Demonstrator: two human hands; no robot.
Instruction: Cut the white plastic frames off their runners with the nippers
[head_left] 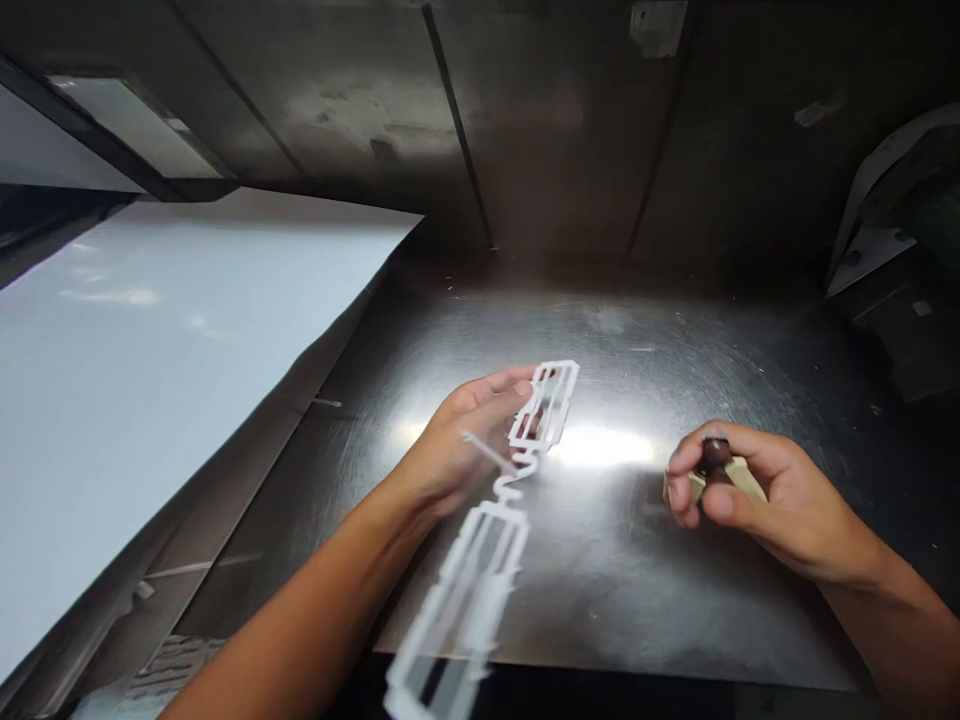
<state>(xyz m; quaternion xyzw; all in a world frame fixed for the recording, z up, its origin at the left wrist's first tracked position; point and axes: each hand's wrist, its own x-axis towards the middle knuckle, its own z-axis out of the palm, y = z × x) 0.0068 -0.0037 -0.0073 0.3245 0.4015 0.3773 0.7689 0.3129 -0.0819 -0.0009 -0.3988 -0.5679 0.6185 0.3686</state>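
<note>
The person's left hand (484, 425) grips a white frame (504, 512) by its far end, thumb laid over the near side edge and fingers behind, some of them showing through the slots. The frame has 2 long slotted sections joined by a wavy link; the far section sits at the left fingertips, while the other runs back past the left wrist toward the person, blurred and cut off at the bottom edge of the view. A thin spur juts from the link toward the left hand. Well apart, to the right, the right hand (757, 490) is curled, thumb and fingers closed around a small cream piece (748, 480) with a dark knob (715, 455) showing between the fingers; whether these 2 are joined cannot be told. Both hands are over a scratched metal table (600, 600), its bright glare falling between them. Left of the left hand spreads a large white sheet (187, 300), and between the 2 lies a small pale scrap (327, 402). Beyond both hands stands a dark panelled wall (540, 140), and past the right hand, farther off, a curved pale bracket (862, 210).
</note>
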